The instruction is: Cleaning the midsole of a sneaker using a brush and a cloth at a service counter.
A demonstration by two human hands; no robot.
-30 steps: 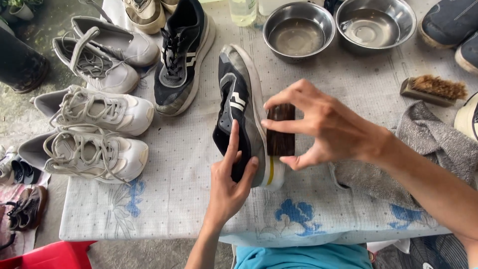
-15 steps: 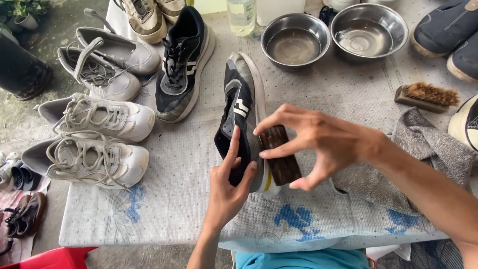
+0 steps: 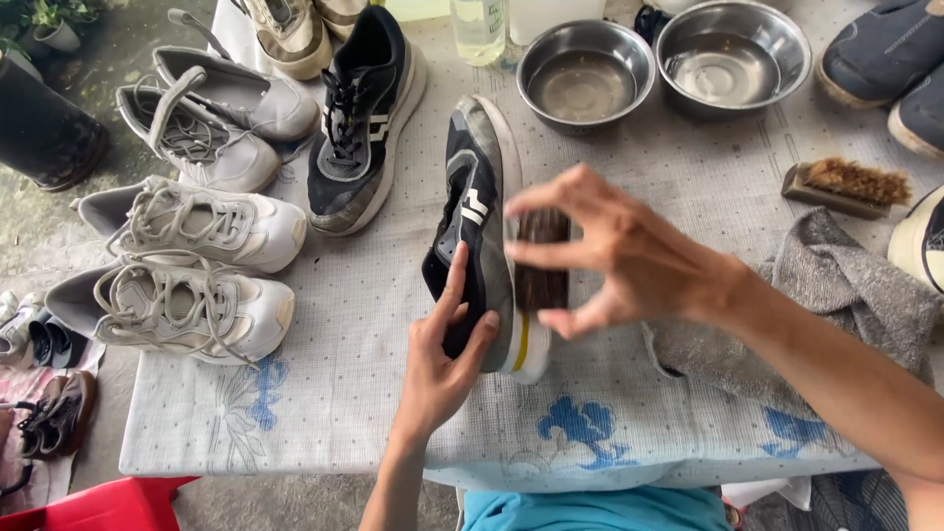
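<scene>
While gripped, black sneaker (image 3: 476,226) between steel bowls (image 3: 586,69) and grey towel (image 3: 846,295).

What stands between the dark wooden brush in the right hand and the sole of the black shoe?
Nothing visible does. The right hand presses the brush against the sole edge of the black shoe, which the left hand steadies.

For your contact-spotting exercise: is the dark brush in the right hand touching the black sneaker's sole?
Touching. The head view shows the dark brush, gripped by the right hand, lying flush against the black sneaker sole edge, no tablecloth showing between them.
</scene>
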